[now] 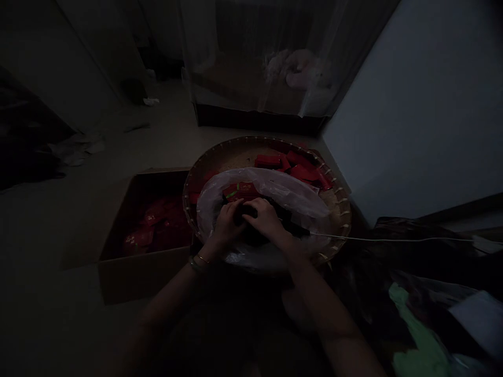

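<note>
My left hand (228,224) and my right hand (266,219) are close together over a clear plastic bag (302,196) spread open in a round woven tray (345,214). The fingers of both are curled inward; what they pinch, if anything, is lost in the gloom. Dark contents of the bag lie below them. Just beyond my fingertips is a red packet (245,189) with a green mark and pale print. To the right of my right hand, a dark object (296,228) meets a thin white cord (377,239). A bangle and a thin bracelet circle my left wrist.
More red packets (302,168) lie at the tray's far right. Left of the tray stands an open cardboard box (145,280) holding several red packets. A pale wall (408,115) rises on the right. Dark and green cloth (420,335) is heaped at lower right. The room is very dim.
</note>
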Motion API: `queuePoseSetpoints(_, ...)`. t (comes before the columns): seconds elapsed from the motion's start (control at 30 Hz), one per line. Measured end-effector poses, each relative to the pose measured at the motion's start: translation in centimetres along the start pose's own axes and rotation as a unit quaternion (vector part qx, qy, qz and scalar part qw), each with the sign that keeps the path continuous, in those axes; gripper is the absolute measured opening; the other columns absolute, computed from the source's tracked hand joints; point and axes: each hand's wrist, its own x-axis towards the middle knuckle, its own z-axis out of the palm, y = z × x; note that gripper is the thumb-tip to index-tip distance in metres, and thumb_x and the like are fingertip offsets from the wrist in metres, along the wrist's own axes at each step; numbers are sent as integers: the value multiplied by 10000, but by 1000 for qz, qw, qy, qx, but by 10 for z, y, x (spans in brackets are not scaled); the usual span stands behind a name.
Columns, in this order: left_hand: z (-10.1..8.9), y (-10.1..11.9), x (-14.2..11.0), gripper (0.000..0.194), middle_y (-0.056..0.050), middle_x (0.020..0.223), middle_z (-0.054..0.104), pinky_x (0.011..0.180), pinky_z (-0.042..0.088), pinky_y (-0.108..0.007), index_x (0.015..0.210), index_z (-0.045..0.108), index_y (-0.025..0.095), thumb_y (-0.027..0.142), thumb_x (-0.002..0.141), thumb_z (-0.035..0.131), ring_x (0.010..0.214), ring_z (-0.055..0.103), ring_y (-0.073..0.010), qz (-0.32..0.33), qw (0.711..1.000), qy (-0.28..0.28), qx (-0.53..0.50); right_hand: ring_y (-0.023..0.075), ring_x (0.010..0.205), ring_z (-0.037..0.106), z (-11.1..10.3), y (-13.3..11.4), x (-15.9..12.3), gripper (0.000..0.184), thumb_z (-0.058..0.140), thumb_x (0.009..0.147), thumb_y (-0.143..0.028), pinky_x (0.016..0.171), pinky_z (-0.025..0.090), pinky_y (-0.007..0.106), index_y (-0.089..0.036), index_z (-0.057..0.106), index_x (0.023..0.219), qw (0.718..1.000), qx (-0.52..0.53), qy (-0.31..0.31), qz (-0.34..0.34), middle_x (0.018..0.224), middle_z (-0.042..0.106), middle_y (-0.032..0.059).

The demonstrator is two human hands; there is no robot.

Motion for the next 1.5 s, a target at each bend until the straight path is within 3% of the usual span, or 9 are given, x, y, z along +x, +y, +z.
queuePoseSetpoints(0.1,-1,1,0,621,-108,1193,564,934,438,-414,1304,419,195,163,716,619,1094,520,-246,6,1000,-4,1,248,963,495,2,-1,-5,267,718,719,-257,854,474,408,-170,686,969,993,-120,-5,-5,982,563,108)
queuePoseSetpoints(0.23,1,0,-1,624,-100,1195,564,934,438,-412,1305,420,203,167,717,623,1097,516,-243,7,1000,-8,11,256,966,458,1,-3,-9,144,699,748,-277,846,462,396,-186,712,859,985,-170,-8,-20,937,531,106)
queuePoseSetpoints(0.53,1,-2,-1,619,-86,1196,567,931,438,-401,1296,427,209,141,712,619,1076,520,-231,10,1000,-9,19,162,825,594,-1,8,-5,145,550,851,-148,788,456,297,-190,689,859,1000,-8,25,-6,857,630,43)
queuePoseSetpoints(0.73,1,1,-2,573,-88,1175,561,938,443,-419,1252,461,217,134,710,625,1095,516,-237,13,1000,-3,15,196,897,567,2,9,-8,138,648,801,-294,813,451,325,-205,704,890,997,-75,-24,-5,929,614,66)
queuePoseSetpoints(0.83,2,1,-2,497,-96,1188,537,954,443,-426,1184,505,212,128,709,625,1128,504,-239,20,1000,8,12,164,843,587,2,11,-9,126,590,835,-210,778,451,290,-202,701,894,994,-80,-69,8,909,624,55)
queuePoseSetpoints(1.03,3,2,-3,340,-113,1246,489,961,446,-428,1055,532,192,110,730,589,1183,483,-236,39,999,18,-2,178,842,613,1,12,-8,149,590,802,-124,782,456,297,-187,690,892,995,-76,-59,24,897,665,62)
queuePoseSetpoints(1.17,3,1,-1,622,-135,1259,498,981,427,-452,1267,407,176,169,699,660,1196,479,-260,3,1000,17,-21,181,869,621,2,12,-9,159,578,786,-77,814,464,304,-173,676,867,999,-41,-32,2,912,672,67)
queuePoseSetpoints(1.27,3,-1,-1,855,-150,1212,548,932,457,-446,1389,275,148,241,665,721,1118,538,-278,-54,998,-29,-33,175,866,624,-1,13,-12,158,565,795,-89,825,468,310,-188,661,873,1000,-2,-7,-23,916,675,53)
queuePoseSetpoints(1.5,3,-3,-3,670,-110,1230,546,934,459,-406,1309,394,198,248,706,682,1114,548,-253,-51,992,-91,-66,171,863,632,-18,15,-17,140,569,788,-112,819,472,310,-188,659,864,998,52,-3,-37,900,682,44)
